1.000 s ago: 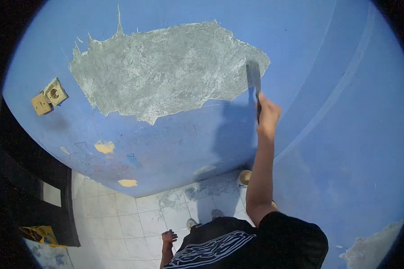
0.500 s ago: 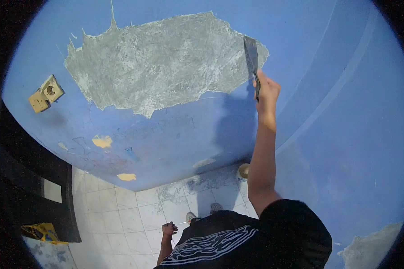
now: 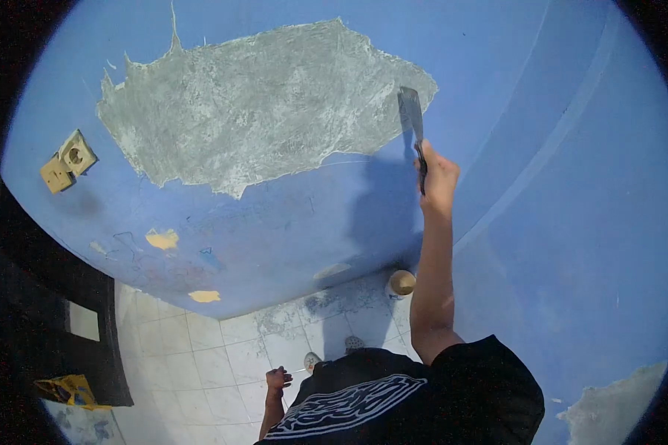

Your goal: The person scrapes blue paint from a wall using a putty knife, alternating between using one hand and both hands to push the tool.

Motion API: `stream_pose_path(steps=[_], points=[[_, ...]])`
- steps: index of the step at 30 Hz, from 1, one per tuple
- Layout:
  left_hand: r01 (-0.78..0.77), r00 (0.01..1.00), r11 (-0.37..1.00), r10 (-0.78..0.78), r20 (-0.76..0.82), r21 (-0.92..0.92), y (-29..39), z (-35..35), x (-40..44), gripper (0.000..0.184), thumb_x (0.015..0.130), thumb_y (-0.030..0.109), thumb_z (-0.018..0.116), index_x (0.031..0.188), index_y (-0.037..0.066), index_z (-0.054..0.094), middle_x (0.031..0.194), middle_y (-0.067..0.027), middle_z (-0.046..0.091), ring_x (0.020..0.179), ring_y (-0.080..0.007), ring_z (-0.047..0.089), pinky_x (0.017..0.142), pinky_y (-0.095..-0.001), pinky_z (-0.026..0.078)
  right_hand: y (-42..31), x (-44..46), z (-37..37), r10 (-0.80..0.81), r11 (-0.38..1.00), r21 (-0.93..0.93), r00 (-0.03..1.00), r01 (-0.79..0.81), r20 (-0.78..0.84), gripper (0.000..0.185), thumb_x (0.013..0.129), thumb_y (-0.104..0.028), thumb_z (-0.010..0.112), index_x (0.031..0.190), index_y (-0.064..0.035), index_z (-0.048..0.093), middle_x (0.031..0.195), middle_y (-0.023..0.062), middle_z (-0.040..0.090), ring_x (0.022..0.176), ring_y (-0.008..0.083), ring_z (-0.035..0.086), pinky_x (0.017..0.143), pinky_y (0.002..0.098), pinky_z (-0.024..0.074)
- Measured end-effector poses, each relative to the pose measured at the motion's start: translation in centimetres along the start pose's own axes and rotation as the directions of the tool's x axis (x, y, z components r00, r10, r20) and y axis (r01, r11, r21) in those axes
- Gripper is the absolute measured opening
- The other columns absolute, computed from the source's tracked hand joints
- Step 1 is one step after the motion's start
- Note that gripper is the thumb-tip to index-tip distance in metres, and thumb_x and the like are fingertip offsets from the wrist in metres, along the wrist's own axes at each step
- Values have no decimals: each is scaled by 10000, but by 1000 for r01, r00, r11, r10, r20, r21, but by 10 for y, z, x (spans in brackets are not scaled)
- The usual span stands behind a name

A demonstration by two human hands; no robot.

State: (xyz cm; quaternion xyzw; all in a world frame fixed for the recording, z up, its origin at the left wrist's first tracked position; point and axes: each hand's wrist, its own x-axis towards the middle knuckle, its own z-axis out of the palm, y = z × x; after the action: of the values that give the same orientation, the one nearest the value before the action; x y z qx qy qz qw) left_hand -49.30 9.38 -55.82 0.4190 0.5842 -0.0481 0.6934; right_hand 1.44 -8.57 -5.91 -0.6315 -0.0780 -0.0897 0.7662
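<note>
My right hand (image 3: 439, 178) is closed around the dark handle of a putty knife (image 3: 413, 111), arm stretched up toward the blue wall (image 3: 274, 230). The blade points upward over the right end of a large grey bare patch (image 3: 260, 104) with ragged edges. Its shadow meets the blade near the tip; whether the tip touches the wall I cannot tell. Low beside my body, my left hand (image 3: 278, 380) hangs above the floor with loosely bent fingers and nothing visible in it.
A bucket (image 3: 401, 283) stands on the tiled floor (image 3: 208, 356) by the wall corner, near scattered grey scrapings (image 3: 282, 315). Wall sockets (image 3: 68, 162) hang tilted at left. A yellow bag (image 3: 70, 389) lies lower left. Another grey patch (image 3: 616, 408) marks the right wall.
My right hand and the putty knife have moved down, away from the patch's upper right edge. The view has shifted slightly, and more of the bucket shows. My left hand stays low.
</note>
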Motion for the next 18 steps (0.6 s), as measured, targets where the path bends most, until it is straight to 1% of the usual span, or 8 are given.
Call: stream_pose_path(steps=[2,6,7,9,11,15,17,18], points=[[-61,998,998,61,-7,-1,4,4,-4,303,930,263,561,944,-37,603,718,-167,667,578,-267,668,477,-398,539,4,-5,-7,-53,998,46,998,52,34,409,897,-334,678,617,-46,599,507,-4,499,380,69,392,355,240,253],[52,997,998,-49,65,-45,-7,1,10,300,915,259,549,934,-37,596,731,-165,669,593,-267,670,495,-397,546,-24,27,10,-47,999,31,989,43,137,363,885,-333,699,719,-12,670,546,2,533,385,69,400,353,231,277],[-56,998,997,54,36,57,-8,3,3,315,909,268,543,945,-40,595,734,-162,667,595,-269,669,499,-395,546,-18,30,6,-49,998,42,991,44,127,357,884,-337,700,735,-13,678,551,0,536,388,66,401,356,227,276],[-53,999,997,52,16,59,-1,11,4,315,907,270,546,942,-39,595,731,-160,666,594,-270,668,500,-397,545,-17,33,-4,-65,997,46,991,60,120,353,883,-341,702,752,-14,685,555,-3,540,392,63,403,359,223,275],[-39,999,998,38,33,42,-5,4,3,317,898,271,560,934,-42,594,723,-155,664,587,-263,665,501,-395,545,-11,14,-18,-5,998,57,1000,5,9,367,891,-345,691,700,-33,661,552,-13,533,395,53,391,364,219,257],[-23,1000,1000,23,7,12,8,6,-2,309,893,264,568,927,-42,592,713,-152,658,572,-254,655,498,-389,538,-33,12,-3,-63,997,41,998,62,20,429,889,-351,688,606,-39,608,500,-14,483,370,66,369,345,246,248],[-106,994,994,105,25,21,7,4,-6,307,897,269,573,917,-37,592,704,-151,654,562,-256,648,493,-385,529,-54,28,13,21,992,-123,980,4,197,400,882,-357,700,653,-36,636,552,-6,531,395,60,395,365,225,269],[-111,994,993,110,25,27,8,0,0,307,897,269,573,917,-37,592,704,-151,654,562,-256,648,493,-385,529,-46,24,8,18,993,-118,981,4,191,400,882,-357,700,653,-36,636,552,-6,531,395,60,395,365,225,269]])
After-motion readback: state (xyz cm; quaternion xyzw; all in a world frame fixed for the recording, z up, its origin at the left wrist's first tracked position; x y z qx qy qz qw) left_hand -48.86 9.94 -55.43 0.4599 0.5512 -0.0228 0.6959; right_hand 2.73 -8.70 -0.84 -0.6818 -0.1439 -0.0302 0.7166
